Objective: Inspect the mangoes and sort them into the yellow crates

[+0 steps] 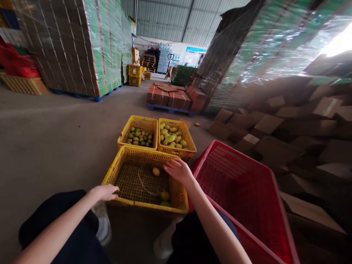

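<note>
A yellow plastic crate (134, 202) sits on the floor between my feet. Inside lie a small yellow mango (156, 172), a greenish mango (164, 196) near the front right and a thin pale strand (145, 186). My left hand (105, 192) is closed over the rim at the front left corner, fingertips inside. Over the right side, toward the back corner, my right hand (178, 171) is open, its fingers stretched inward; whether it touches the rim is unclear. Behind stand a yellow crate of small green mangoes (139, 138) and another of larger yellow-green mangoes (171, 138).
A large red crate (242, 157) stands at my right, close to the yellow one. Cardboard pieces (268, 124) are heaped beyond it. Wrapped box stacks (106, 47) rise on both sides. Farther ahead, a low blue pallet (170, 109) carries flat brown cartons (178, 99).
</note>
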### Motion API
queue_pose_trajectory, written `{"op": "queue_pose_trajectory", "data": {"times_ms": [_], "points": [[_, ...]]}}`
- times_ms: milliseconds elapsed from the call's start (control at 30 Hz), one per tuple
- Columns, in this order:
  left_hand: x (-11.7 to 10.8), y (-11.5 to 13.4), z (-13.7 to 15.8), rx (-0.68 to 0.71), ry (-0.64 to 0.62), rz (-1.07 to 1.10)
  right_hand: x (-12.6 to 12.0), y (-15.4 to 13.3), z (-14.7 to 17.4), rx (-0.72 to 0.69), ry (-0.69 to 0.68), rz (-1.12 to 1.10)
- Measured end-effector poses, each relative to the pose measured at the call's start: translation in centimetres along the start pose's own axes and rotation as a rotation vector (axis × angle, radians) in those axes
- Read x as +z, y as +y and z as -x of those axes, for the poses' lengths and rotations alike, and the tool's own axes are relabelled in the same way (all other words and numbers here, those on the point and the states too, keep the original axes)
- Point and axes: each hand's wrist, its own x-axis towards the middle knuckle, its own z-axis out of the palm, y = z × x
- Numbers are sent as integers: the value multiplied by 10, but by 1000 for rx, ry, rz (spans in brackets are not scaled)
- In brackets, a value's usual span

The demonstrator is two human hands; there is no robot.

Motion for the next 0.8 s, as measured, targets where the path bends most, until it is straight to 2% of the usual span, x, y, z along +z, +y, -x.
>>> {"op": "queue_pose_trajectory", "data": {"times_ms": [67, 133, 200, 267, 333, 400, 467, 533, 667, 800], "points": [[-2, 4, 6, -38, -53, -14, -21, 22, -2, 57, 28, -4], [-1, 6, 10, -22, -43, -26, -39, 33, 0, 68, 58, -31], [2, 6, 12, 29, 17, -27, -51, 32, 3, 35, 58, -63], [6, 5, 11, 50, 64, -27, -58, 27, 5, -59, 21, -36], [10, 2, 9, 0, 51, -51, -61, 23, 2, -207, -8, 194], [13, 0, 8, -76, 8, -93, -61, 28, -8, -296, -10, 639], [13, 0, 9, -118, -27, -120, -61, 40, -22, -256, -5, 1020], [10, 4, 12, -129, -36, -123, -62, 55, -40, -143, 1, 1175], [1, 22, 17, -104, -20, -124, -71, 78, -76, -1, 22, 1218], [-6, 41, 23, -18, 8, -90, -84, 92, -104, 6, -19, 1081]]}}
